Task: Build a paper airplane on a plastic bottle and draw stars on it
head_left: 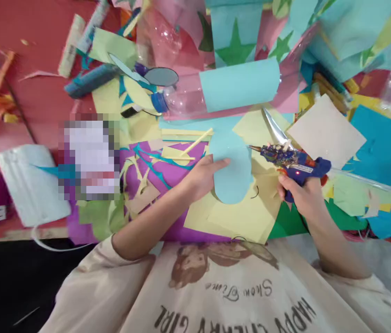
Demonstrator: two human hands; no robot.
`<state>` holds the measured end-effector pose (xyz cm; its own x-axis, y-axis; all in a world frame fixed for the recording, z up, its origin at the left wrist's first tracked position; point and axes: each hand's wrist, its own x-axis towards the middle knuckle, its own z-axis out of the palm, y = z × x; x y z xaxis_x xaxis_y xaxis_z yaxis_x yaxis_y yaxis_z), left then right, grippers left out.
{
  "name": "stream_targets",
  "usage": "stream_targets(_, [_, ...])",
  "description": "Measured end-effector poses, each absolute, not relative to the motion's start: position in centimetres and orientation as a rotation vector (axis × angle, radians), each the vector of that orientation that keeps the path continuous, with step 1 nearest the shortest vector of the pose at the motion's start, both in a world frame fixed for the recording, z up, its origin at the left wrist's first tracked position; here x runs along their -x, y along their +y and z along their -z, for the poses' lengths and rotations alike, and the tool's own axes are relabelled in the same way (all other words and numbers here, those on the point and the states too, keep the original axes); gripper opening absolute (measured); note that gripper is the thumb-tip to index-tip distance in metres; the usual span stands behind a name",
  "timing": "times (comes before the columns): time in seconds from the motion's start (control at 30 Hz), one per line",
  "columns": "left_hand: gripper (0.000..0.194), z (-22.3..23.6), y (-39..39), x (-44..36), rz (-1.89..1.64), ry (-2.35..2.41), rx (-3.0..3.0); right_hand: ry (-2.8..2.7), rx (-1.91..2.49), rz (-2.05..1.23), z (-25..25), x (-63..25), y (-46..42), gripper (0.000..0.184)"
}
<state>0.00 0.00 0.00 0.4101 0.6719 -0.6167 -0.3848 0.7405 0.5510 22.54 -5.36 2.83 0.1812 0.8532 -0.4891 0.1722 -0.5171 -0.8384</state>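
My left hand (202,178) pinches the left edge of a light blue paper cutout (233,182) with a rounded lower end, thumb lying on top of it. In my right hand (302,192) is a dark blue glue gun (296,166), its handle wrapped by my fingers. The nozzle points left, close to the cutout's upper right part, and a clear glue stick (372,180) sticks out of its back. A small red light shows on the gun's body. Beyond the cutout, a clear plastic bottle (185,99) with a blue cap lies on its side, partly wrapped in light blue paper (240,85).
Scissors (273,125) lie just behind the glue gun. Yellow sheets (230,222), teal strips (152,166) and a pale square paper (327,129) crowd the surface. A blurred-out item (91,157) and a white pouch (34,182) are at left. Green stars (235,44) decorate papers at the back.
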Motion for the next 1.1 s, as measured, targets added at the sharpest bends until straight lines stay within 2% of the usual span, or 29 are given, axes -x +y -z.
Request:
stream_targets(0.27, [0.03, 0.2, 0.1, 0.1, -0.675, 0.913, -0.366, -0.969, 1.861, -1.384, -2.9, -22.8, -5.6, 0.033])
stream_targets(0.6, [0.031, 0.2, 0.0, 0.1, -0.686, 0.896, -0.353, -0.958, 1.851, -1.372, -2.8, -23.2, -5.8, 0.024])
stream_targets(0.8, [0.025, 0.1, 0.1, 0.2, -0.691, 0.9, -0.325, -0.941, 1.845, -1.384, -2.9, -23.2, -5.5, 0.029])
stream_targets(0.9, [0.021, 0.1, 0.1, 0.2, -0.723, 0.904, -0.294, -0.941, 1.777, -1.367, -3.4, -23.4, -5.3, 0.021])
stream_targets(1.0, [0.019, 0.0, 0.1, 0.2, -0.727, 0.899, -0.282, -0.892, 1.67, -1.272, -4.2, -24.0, -4.9, 0.014])
stream_targets(1.1, [0.018, 0.0, 0.1, 0.2, -0.722, 0.905, -0.278, -0.713, 1.611, -1.051, -4.7, -25.6, -4.0, 0.015])
